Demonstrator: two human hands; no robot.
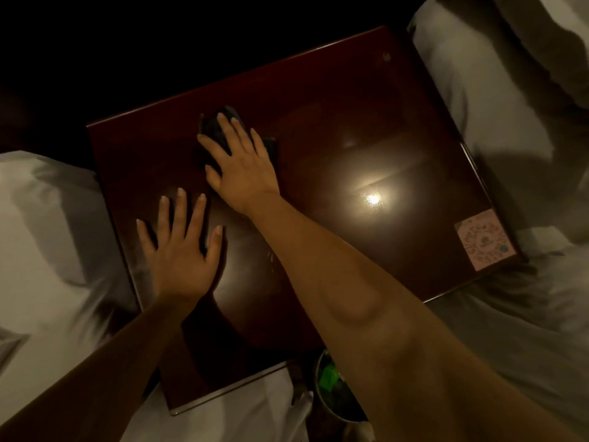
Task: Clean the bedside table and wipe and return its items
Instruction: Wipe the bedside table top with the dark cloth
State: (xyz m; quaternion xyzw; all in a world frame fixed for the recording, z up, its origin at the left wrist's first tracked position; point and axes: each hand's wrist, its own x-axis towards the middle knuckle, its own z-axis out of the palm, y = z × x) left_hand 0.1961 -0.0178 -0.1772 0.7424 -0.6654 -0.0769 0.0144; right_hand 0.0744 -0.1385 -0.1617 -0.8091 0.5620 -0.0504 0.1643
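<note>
Pressing flat-fingered, the right hand [237, 161] holds a dark cloth [220, 132] against the bedside table [350, 122]. At seven o'clock from it, the left hand [180, 247] rests open, fingers spread.

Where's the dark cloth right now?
In the head view, the dark cloth lies under the right hand on the bedside table's far-left part.
</note>
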